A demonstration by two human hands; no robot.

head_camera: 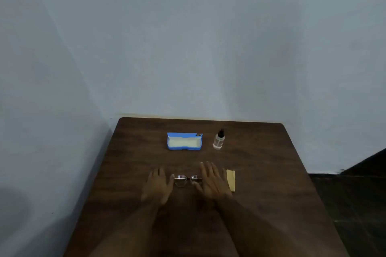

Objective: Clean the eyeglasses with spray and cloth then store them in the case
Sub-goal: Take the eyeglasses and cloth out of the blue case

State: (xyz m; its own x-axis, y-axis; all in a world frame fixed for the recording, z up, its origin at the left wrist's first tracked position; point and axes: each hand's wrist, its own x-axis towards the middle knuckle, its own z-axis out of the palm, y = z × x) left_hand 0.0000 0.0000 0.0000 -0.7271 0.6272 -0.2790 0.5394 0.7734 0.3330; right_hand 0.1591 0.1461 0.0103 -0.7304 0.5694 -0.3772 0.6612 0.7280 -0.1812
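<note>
Eyeglasses [186,179] are lying on the dark wooden worktop [271,173], between the two hands. The left hand [159,185] is resting flat with fingers spread, its thumb just beside the left lens; its grip is open and holding nothing. The right hand [211,181] is lying spread over the right lens, thumb touching the frame, grip likewise open. A yellow cloth [231,180] is sitting just right of that hand. Farther back, the blue case [184,141] is lying open, with the spray bottle [219,140] standing upright beside it.
</note>
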